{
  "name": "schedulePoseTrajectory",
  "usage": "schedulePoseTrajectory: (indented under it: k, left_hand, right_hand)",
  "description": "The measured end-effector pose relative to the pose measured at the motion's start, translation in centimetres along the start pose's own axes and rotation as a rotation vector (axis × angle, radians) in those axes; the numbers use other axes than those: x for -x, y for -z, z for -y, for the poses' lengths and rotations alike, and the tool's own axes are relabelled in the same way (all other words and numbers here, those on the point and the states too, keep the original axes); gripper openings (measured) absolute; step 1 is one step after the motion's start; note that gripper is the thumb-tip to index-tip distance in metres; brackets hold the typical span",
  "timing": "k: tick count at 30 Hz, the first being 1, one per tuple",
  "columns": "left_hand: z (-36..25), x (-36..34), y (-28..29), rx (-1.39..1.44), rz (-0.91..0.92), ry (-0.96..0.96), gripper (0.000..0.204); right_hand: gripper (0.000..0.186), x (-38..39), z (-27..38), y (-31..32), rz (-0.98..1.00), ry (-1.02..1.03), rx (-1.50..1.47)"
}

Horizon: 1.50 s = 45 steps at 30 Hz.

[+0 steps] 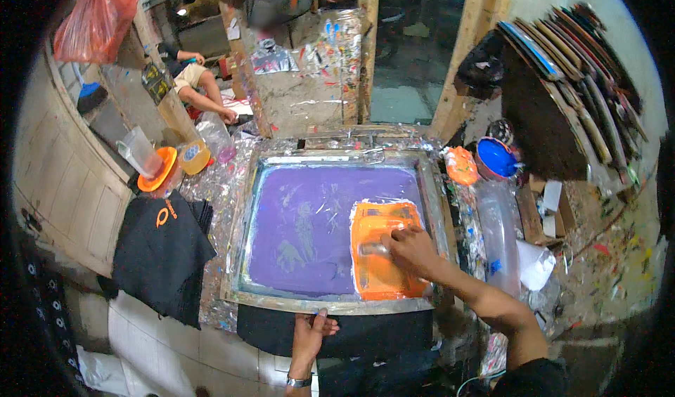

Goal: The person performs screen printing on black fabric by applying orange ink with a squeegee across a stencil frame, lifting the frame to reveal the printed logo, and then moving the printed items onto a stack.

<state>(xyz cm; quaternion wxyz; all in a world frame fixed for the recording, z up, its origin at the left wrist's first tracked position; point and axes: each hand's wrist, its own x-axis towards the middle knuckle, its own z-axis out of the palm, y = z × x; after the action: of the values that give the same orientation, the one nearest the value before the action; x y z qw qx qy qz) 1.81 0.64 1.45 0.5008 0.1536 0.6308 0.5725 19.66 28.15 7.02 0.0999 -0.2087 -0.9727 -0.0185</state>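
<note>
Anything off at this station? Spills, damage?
The bench is splattered in many colours around the screen, so it looks spilled on; fresh or dry, I can't tell. The orange ink lies within the screen. No clear damage.

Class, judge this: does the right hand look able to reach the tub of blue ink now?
Probably, after releasing the squeegee: the tub of blue ink is uncovered, and the right hand could pass over the screen frame.

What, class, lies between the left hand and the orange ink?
The frame's near rail, then purple mesh, lie between the left hand and the orange ink in the head view.
</note>
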Motion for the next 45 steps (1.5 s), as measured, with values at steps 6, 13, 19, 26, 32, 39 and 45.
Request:
schedulePoseTrajectory:
  k: [6,13,19,26,32,39,45]
  left_hand:
    - [-0.5,0.9,-0.6,-0.008,-0.071,-0.01,0.042]
    - [-0.8,0.5,-0.5,-0.023,-0.015,0.045,0.043]
    - [0.0,0.7,-0.5,0.0,-0.058,0.007,0.039]
    - [-0.9,0.9,-0.3,0.006,-0.025,0.002,0.041]
    - [-0.6,0.5,-0.1,-0.021,0.015,-0.006,0.046]
    - [0.0,1.1,-0.5,-0.026,-0.068,-0.004,0.046]
    - [-1.6,0.9,-0.6,-0.059,0.027,-0.019,0.042]
  right_hand:
    - [0.038,-2.7,-0.5,2.6,0.442,-0.001,-0.209]
    - [0.022,-9.3,-6.6,-1.0,-0.153,-0.049,0.137]
    - [0.027,0.7,0.8,-0.7,-0.214,0.227,-0.029]
    - [0.032,-2.8,-2.4,1.8,0.025,0.198,-0.048]
    - [0.023,-2.4,-5.3,-1.4,-0.427,-0.012,0.004]
    - [0.032,6.0,8.1,-0.1,-0.044,-0.146,0.023]
    - [0.047,-6.1,-5.1,0.1,-0.135,0.004,0.008]
